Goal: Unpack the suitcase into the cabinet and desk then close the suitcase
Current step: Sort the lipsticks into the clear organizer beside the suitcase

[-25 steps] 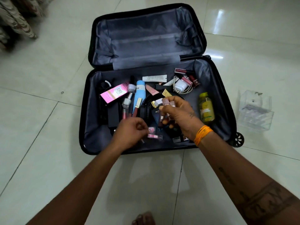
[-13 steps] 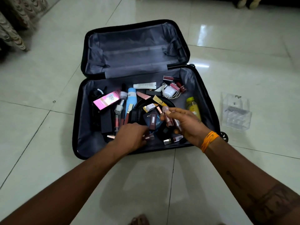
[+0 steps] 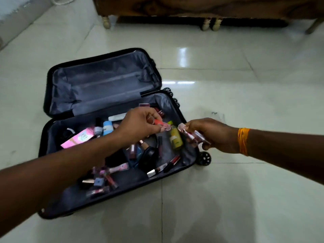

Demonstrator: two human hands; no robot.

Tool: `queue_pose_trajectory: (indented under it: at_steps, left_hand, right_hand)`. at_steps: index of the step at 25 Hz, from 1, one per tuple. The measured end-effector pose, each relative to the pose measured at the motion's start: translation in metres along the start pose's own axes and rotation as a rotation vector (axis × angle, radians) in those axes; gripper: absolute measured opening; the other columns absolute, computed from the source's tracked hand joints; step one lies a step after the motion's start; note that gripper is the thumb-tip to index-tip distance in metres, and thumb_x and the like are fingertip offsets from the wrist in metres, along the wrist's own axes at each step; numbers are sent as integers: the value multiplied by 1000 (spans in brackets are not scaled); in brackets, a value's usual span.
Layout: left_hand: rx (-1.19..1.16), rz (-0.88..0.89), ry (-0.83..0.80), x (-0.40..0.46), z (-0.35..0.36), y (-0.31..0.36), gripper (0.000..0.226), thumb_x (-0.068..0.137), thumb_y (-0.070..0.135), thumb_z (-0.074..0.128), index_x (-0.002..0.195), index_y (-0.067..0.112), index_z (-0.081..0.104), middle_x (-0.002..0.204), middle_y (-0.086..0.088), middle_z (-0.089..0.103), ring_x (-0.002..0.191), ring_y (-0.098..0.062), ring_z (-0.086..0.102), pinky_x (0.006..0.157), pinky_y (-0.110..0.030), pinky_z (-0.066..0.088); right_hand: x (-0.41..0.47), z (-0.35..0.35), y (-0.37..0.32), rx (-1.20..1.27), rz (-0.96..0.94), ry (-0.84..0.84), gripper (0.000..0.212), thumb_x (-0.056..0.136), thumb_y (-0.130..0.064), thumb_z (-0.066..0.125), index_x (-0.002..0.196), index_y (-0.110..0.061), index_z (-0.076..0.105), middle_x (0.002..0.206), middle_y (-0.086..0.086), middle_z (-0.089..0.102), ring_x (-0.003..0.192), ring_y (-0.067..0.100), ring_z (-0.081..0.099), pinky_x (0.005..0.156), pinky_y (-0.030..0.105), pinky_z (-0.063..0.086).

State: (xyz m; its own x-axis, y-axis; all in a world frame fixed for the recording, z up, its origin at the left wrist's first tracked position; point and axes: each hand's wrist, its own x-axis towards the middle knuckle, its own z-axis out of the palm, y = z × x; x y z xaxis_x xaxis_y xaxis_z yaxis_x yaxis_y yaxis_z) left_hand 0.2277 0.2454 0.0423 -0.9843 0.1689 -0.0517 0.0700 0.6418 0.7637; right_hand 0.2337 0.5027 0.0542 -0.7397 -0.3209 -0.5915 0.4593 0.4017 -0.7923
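Note:
The black suitcase lies open on the floor, its grey-lined lid tilted back. Inside lie several cosmetics: a pink box, a blue bottle, a yellow bottle, black headphones and loose lip-gloss tubes. My left hand is raised over the case and pinches an orange-pink lip-gloss tube. My right hand hovers past the case's right edge and grips a bunch of pink lip-gloss tubes.
Glossy white floor tiles surround the case. A dark wooden piece of furniture on short pale legs stands at the back. A suitcase wheel sticks out at the right, below my right hand. A white wall or curtain is at far left.
The view has swung up and to the right. My left hand rose from the case's front with a tube. My right hand moved right, off the case, with its tubes.

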Motion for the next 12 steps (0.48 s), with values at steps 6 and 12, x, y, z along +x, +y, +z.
queue_pose_trajectory:
  at_steps: [6,12]
  left_hand:
    - [-198,42,-186,75,48,83,19,77,13,90,91,19,79,78,-1,76,61,-7,61,54,-22,48]
    - [-127,6,-107,116,103,88,10,79,16,85,82,20,77,57,18,63,47,-6,53,43,-25,47]
  right_hand:
    - [-40,-107,-26,-81,-54,147,30,92,-17,57,116,-22,75,90,4,71,74,18,67,52,24,39]
    - [7,-144,41,89,-145,288,23,88,-5,68,109,-9,74,88,11,74,70,17,59,49,24,34]
